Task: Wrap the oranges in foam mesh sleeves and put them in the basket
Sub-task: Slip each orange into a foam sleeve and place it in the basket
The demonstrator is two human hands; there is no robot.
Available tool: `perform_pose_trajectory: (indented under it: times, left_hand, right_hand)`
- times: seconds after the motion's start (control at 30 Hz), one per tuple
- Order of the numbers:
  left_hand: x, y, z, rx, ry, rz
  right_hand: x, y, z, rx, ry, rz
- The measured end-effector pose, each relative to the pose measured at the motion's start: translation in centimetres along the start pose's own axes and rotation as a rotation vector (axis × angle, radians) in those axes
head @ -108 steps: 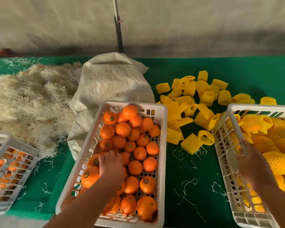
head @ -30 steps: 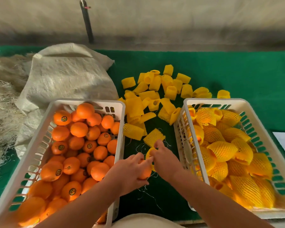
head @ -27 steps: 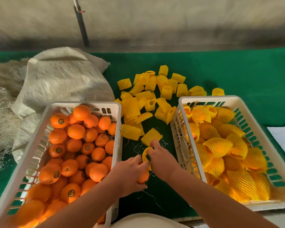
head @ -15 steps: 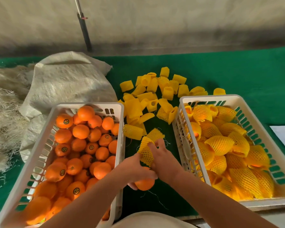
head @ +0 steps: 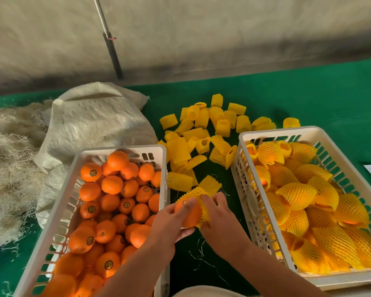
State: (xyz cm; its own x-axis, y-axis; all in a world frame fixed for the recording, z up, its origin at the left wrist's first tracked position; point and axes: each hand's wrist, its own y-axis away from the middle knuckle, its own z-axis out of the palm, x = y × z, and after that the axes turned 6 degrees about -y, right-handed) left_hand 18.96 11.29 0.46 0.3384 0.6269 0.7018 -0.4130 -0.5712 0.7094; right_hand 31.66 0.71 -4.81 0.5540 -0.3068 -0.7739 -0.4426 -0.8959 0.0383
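Foam mesh, yellow and honeycombed, half covers the round orange (head: 189,213) held above the green cloth-covered bench (head: 309,103) between two white slatted plastic baskets. The left hand (head: 169,224) cups the fruit with curled fingers; the right hand (head: 217,213) pinches the foam mesh sleeve (head: 198,195) against it. Glossy bare oranges fill the left basket (head: 159,148); netted ones fill the right basket (head: 276,130). Loose tubular sleeves (head: 201,133) lie scattered beyond, a coarse woven sack (head: 94,121) far left.
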Motion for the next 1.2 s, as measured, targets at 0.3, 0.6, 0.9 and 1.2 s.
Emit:
perform_pose_trajectory:
  times: [0.3,0.6,0.9,1.2]
  left_hand:
    - [0.2,0.1,-0.6,-0.177,-0.193,0.039]
    - [0.1,2.9,0.4,0.247,-0.660,0.602]
    - [1.1,4.5,0.3,0.060,-0.361,0.468]
    - [1.6,5.1,-1.2,0.133,-0.546,0.646]
  right_hand:
    - [-1.8,0.6,-1.6,-0.006,0.003,0.031]
    - [-7.7,3.4,-3.0,0.061,0.103,-0.064]
    - [-9.5,4.0,-4.1,0.109,0.083,-0.093]
    - [-10.8,4.5,-4.4,0.116,0.119,-0.196]
